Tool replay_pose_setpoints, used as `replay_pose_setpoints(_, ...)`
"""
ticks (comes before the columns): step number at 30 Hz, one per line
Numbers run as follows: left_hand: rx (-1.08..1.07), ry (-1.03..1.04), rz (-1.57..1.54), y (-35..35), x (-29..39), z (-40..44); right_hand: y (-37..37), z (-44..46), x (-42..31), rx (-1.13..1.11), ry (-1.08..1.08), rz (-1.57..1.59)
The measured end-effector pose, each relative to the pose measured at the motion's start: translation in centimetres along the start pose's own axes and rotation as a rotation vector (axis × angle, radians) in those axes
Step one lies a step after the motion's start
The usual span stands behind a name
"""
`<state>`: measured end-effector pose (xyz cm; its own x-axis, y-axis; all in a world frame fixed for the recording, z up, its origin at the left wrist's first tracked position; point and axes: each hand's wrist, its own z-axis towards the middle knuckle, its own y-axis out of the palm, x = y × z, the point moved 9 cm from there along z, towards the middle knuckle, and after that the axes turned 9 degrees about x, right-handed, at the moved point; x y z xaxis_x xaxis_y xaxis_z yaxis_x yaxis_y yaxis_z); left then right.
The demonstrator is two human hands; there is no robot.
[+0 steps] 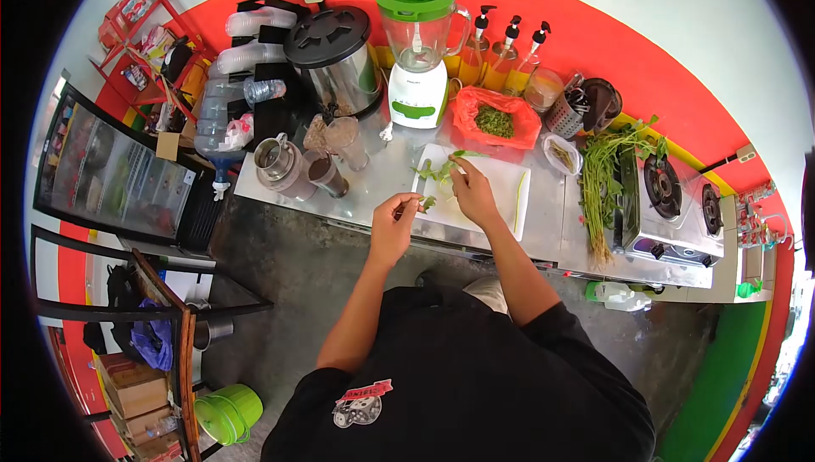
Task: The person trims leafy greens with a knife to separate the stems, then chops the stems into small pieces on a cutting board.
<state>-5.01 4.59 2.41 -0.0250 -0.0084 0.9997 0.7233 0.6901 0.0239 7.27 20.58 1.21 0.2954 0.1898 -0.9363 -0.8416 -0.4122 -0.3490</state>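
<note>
Over the near left part of a white cutting board [503,195], my left hand [394,223] pinches a small green leaf [427,203] between its fingertips. My right hand [474,195] is closed on a leafy green sprig [440,172], whose leaves hang to the left above the board's far left corner. A thin green stem [519,195] lies along the board's right side. Behind the board, an open red plastic bag [463,119] holds a heap of plucked green leaves [495,122]. To the right, a bunch of long-stemmed greens [599,186] with roots lies beside the stove.
A blender [418,93], a large lidded steel container [334,67] and several pump bottles [501,59] line the wall. Left of the board stand a steel jar [280,167] and plastic cups [327,175]. A gas stove [671,207] occupies the right end; a small white bowl [562,155] sits nearer.
</note>
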Motion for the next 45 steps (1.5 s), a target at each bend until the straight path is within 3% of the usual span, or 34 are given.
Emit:
replay_pose_setpoints(2, 0.013, 0.006, -0.014, -0.4, 0.3, 0.1, 1.3, 0.7, 2.0, -0.026, 0.006, -0.01)
replay_pose_setpoints(4, 0.049, -0.002, -0.029, -1.0, 0.1, 0.4, 2.9, 0.7, 5.6, -0.107, 0.178, -0.042)
replay_pose_setpoints(6, 0.058, -0.001, -0.044, -1.1, -0.3, 0.6, 3.7, 0.9, 7.1, -0.121, 0.163, -0.078)
replay_pose_setpoints(8, 0.064, -0.025, -0.07, -0.9, -0.5, 0.5, 4.0, -0.1, 9.1, -0.194, 0.294, -0.062)
replay_pose_setpoints(13, 0.051, -0.087, -0.081, -0.2, -1.8, 0.6, 2.0, -2.0, 8.6, -0.254, 0.443, -0.041)
replay_pose_setpoints(15, 0.061, -0.087, -0.07, 0.0, -2.3, 0.8, 0.2, -2.6, 7.3, -0.143, 0.424, 0.055)
replay_pose_setpoints(17, 0.074, -0.051, -0.108, 0.3, -2.6, 1.2, -0.2, -4.1, 6.0, -0.155, 0.518, 0.434)
replay_pose_setpoints(20, 0.085, -0.073, -0.144, 1.1, -2.3, 1.7, -1.2, -6.4, 2.1, -0.151, 0.514, 0.577)
replay_pose_setpoints(25, 0.035, -0.028, -0.095, 3.2, -1.7, 2.3, 0.0, -8.7, -1.2, -0.342, 0.592, 0.824)
replay_pose_setpoints(29, -0.017, -0.031, -0.104, 4.6, -2.0, 1.9, 0.7, -8.6, -1.2, -0.299, 0.587, 0.936)
replay_pose_setpoints(37, -0.025, -0.056, -0.122, 3.9, -1.6, 1.5, 2.0, -8.6, -1.8, -0.319, 0.616, 1.031)
replay_pose_setpoints(45, -0.032, -0.142, -0.148, 1.5, -4.2, 0.8, 3.2, -7.7, -2.2, -0.297, 0.541, 0.869)
